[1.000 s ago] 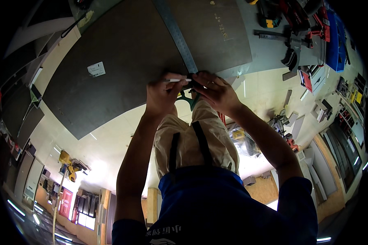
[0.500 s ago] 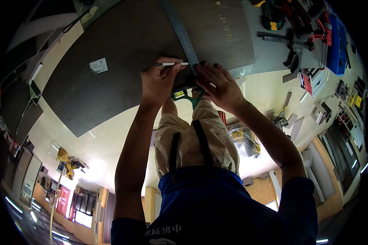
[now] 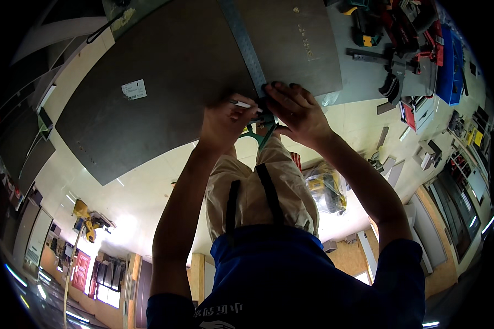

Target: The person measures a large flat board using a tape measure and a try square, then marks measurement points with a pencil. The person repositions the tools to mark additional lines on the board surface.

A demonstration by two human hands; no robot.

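My left hand pinches a white pen, its tip end close to the near edge of a dark board. A combination square lies across the board, its long metal blade running away from me. Its green head sits at the board's near edge, partly hidden by my hands. My right hand holds the square, with the fingers over the near end of the blade and the thumb by the head.
A white label is stuck on the board's left part. To the right, clamps and power tools lie on a grey surface beside a blue bin. Below, a plastic-wrapped bundle stands on the floor right of my legs.
My left hand has moved toward me and slightly right, bringing the pen from beside the blade down to the square's head. My right hand stays at the square, shifted slightly.
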